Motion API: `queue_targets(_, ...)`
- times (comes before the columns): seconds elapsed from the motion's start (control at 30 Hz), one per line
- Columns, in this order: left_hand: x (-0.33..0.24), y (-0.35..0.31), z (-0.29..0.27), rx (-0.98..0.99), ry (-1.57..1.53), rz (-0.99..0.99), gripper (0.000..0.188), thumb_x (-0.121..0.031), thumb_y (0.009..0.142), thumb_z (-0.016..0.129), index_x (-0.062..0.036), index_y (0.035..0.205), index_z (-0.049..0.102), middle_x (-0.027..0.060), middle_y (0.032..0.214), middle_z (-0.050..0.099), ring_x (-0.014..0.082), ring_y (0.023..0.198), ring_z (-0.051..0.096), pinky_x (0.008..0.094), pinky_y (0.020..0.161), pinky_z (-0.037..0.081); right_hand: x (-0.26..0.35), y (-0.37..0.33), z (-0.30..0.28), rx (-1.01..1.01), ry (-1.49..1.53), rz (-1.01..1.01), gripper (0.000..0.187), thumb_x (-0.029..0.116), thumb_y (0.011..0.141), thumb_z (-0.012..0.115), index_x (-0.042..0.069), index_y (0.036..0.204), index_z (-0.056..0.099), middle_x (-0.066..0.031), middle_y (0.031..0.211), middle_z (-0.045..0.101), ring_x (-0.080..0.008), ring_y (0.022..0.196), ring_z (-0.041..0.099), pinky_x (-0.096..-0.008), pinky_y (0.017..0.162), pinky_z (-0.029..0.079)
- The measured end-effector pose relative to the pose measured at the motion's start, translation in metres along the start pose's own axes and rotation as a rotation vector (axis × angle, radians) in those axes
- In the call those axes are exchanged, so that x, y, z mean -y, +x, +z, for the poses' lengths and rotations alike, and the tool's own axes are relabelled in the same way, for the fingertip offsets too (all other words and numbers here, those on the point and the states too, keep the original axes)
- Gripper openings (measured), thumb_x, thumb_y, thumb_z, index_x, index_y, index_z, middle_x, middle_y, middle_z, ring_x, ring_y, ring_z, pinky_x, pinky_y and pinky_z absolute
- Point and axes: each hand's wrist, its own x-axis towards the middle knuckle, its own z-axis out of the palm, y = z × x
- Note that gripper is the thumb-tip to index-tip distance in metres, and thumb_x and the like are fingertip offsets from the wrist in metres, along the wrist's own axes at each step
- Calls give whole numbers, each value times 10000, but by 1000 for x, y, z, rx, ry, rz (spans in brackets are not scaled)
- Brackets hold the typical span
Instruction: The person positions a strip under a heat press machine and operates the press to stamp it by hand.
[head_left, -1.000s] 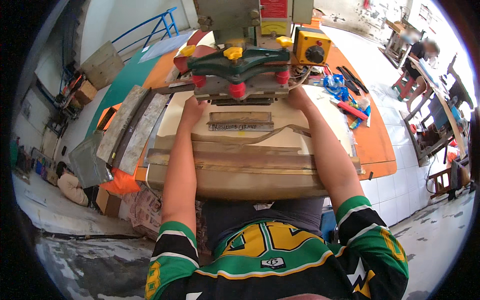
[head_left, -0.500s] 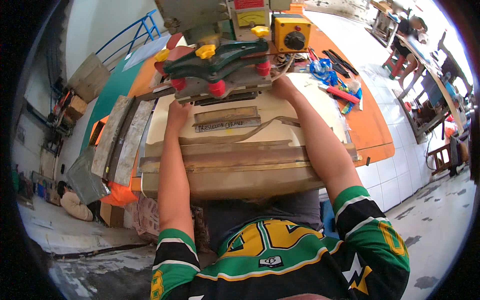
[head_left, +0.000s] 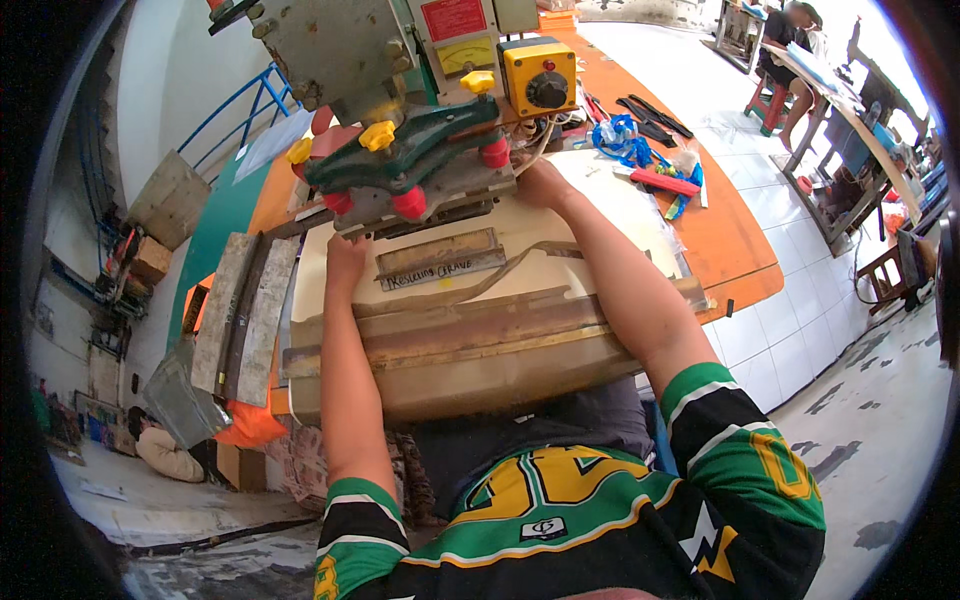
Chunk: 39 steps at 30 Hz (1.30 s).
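A press head with a dark green frame [head_left: 405,150], yellow knobs and red feet stands over a cream sheet-covered work surface [head_left: 610,225]. At the left corner of its lower metal plate [head_left: 425,205] is my left hand [head_left: 347,258], fingers curled in and partly hidden by the plate. My right hand [head_left: 541,187] reaches to the plate's right end, its bent fingers mostly behind the press head. What either hand grips is hidden. Between my forearms lies a metal bar with handwriting [head_left: 442,272], with a second narrow bar [head_left: 437,250] against its far side.
A yellow control box [head_left: 538,78] with a black knob stands behind the press. Scissors [head_left: 655,118], a red-handled tool [head_left: 664,182] and blue plastic [head_left: 622,137] lie right on the orange table [head_left: 735,255]. Long metal bars [head_left: 222,315] rest left. A person [head_left: 790,50] sits far right.
The whole view has shifted and tilted slightly, so the press sits further left in it. Both my hands stay at the press plate, with no clear movement against it.
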Motion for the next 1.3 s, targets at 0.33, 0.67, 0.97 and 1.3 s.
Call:
queue_targets(0.33,20,11,8,-3,94,63,247,-171,758,569,65,831,564,221,761,613,348,756,599,383,643,440,-1,4,-11,-46,138,5,330,-1,698,511,77,1010,584,-167,973,599,-330,929,548,-394,802,441)
queue_targets(0.67,57,13,1,21,164,141,240,-155,771,551,26,929,554,191,835,626,353,816,593,378,684,444,1,6,-4,-35,8,0,386,81,714,553,118,1098,537,-128,1107,557,-309,1024,510,-375,876,420)
queue_targets(0.97,49,11,-1,-11,129,288,237,-155,779,540,8,950,561,182,830,628,361,823,587,380,696,443,-15,11,6,-35,83,6,320,167,763,517,105,1076,539,-164,1081,561,-344,991,525,-398,823,446)
queue_targets(1.3,59,20,1,188,237,-31,261,-158,748,586,71,872,559,221,798,620,361,771,600,393,645,451,-18,4,-5,-175,-222,-78,356,140,778,480,103,1132,502,-128,1134,544,-317,1022,517,-377,852,437)
